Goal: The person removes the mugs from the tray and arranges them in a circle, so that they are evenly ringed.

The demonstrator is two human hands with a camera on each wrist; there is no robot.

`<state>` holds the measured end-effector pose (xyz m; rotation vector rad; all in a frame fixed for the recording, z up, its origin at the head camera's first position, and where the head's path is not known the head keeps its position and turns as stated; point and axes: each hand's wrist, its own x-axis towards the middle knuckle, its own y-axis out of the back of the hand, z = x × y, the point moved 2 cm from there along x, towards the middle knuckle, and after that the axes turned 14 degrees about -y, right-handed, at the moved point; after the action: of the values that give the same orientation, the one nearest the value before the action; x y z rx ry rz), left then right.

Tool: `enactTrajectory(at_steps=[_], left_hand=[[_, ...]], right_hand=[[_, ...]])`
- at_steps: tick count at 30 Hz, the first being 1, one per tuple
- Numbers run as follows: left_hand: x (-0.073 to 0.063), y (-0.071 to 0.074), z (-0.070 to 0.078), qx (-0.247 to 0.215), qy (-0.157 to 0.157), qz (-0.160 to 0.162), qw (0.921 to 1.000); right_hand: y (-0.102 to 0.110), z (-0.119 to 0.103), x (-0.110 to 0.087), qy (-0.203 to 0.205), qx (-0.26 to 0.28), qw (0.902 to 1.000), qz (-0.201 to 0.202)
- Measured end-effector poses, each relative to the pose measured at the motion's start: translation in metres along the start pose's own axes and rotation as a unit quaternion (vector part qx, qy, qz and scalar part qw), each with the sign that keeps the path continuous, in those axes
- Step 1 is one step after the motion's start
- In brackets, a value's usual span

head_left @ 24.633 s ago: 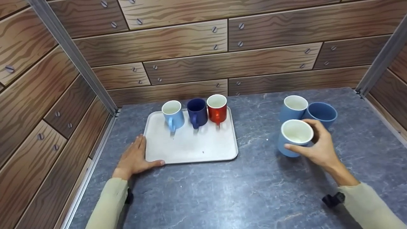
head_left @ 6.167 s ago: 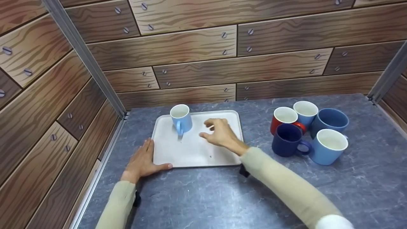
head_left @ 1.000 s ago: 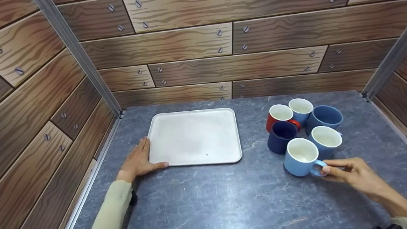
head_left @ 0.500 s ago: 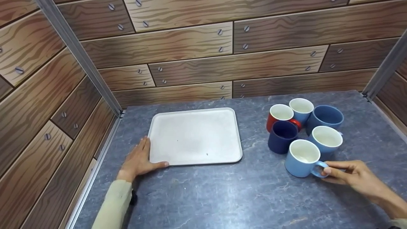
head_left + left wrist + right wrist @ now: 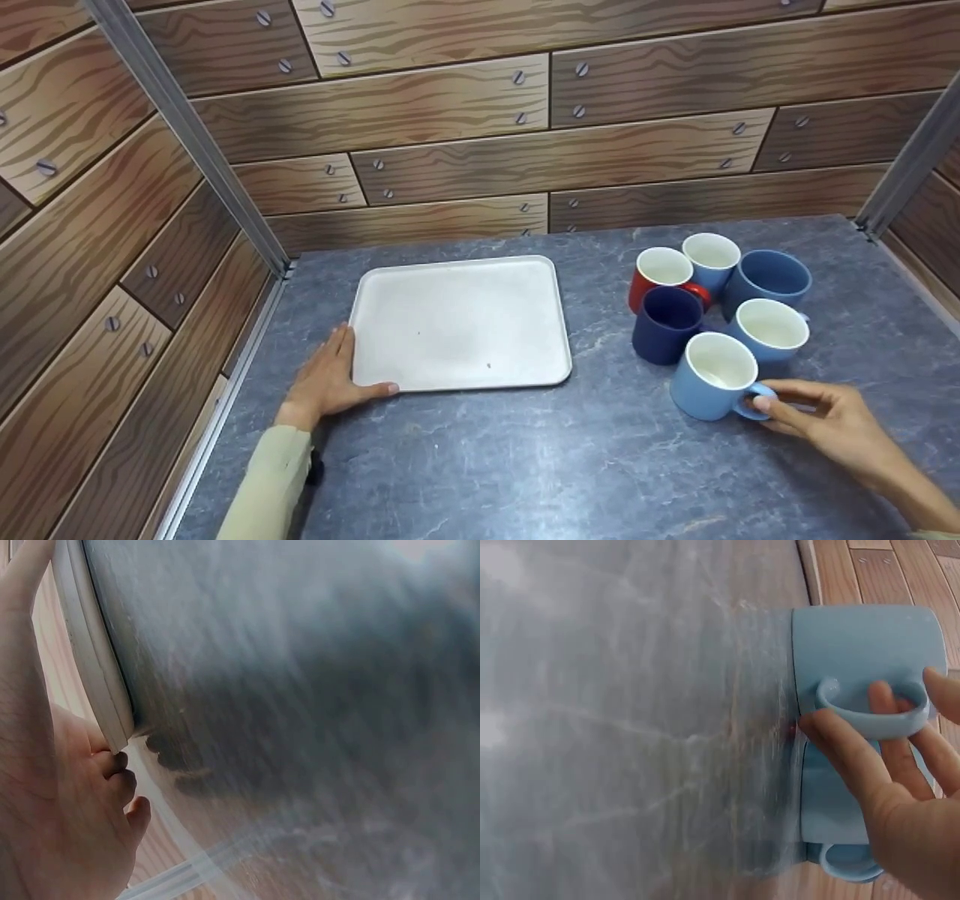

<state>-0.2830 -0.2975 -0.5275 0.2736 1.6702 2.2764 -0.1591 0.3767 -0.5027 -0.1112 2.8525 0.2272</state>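
Observation:
My left hand [image 5: 322, 379] rests at the near-left corner of the white tray [image 5: 457, 322], thumb along the front edge and fingers along the left side. In the left wrist view, its fingertips touch the tray's rim [image 5: 101, 652]. On the right, a light blue mug [image 5: 709, 386] with a white inside stands upright on the table. My right hand [image 5: 840, 420] holds its handle between thumb and fingers. From the right wrist view, a fingertip shows through the handle loop [image 5: 877, 724], with the thumb [image 5: 941, 694] beside the handle's top.
Close behind the held mug stand a dark blue mug [image 5: 660, 334], a red mug [image 5: 646, 289], another light blue mug [image 5: 765, 341], a wide blue cup [image 5: 761, 281] and a blue cup with white inside [image 5: 711, 262]. Wood-patterned walls [image 5: 450, 172] enclose the grey table [image 5: 487, 465].
Since the oldest frame, the red, dark blue and light blue mugs have gone from the tray to the right-hand group. Over the last second, the held mug has shifted slightly right; the left hand stays put.

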Motion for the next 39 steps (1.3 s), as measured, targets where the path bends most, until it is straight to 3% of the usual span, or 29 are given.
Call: enactTrajectory(at_steps=[6, 16, 19, 24, 29, 34, 39], left_hand=[[0.001, -0.001, -0.001, 0.005, 0.000, -0.006, 1.0000], [0.001, 0.000, -0.001, 0.008, -0.005, 0.000, 1.0000], [0.000, 0.000, -0.001, 0.009, -0.008, 0.005, 0.9999], [0.000, 0.000, -0.001, 0.012, -0.008, 0.005, 0.9999], [-0.001, -0.001, -0.002, 0.008, -0.004, 0.004, 1.0000], [0.000, 0.000, -0.001, 0.010, -0.003, 0.003, 0.9999], [0.000, 0.000, -0.001, 0.011, -0.005, 0.004, 0.9999]], right_hand=[[-0.009, -0.007, 0.000, 0.015, -0.082, 0.9899, 0.115], [-0.003, -0.009, 0.009, 0.013, -0.092, 0.9806, 0.173], [-0.003, -0.011, 0.009, 0.030, -0.135, 0.9665, 0.216], [0.001, -0.015, 0.008, 0.047, -0.225, 0.9246, 0.304], [0.003, -0.017, 0.009, 0.058, -0.254, 0.8968, 0.358], [0.004, -0.018, 0.012, 0.065, -0.254, 0.8851, 0.385], [0.007, -0.018, 0.015, 0.051, -0.239, 0.8922, 0.380]])
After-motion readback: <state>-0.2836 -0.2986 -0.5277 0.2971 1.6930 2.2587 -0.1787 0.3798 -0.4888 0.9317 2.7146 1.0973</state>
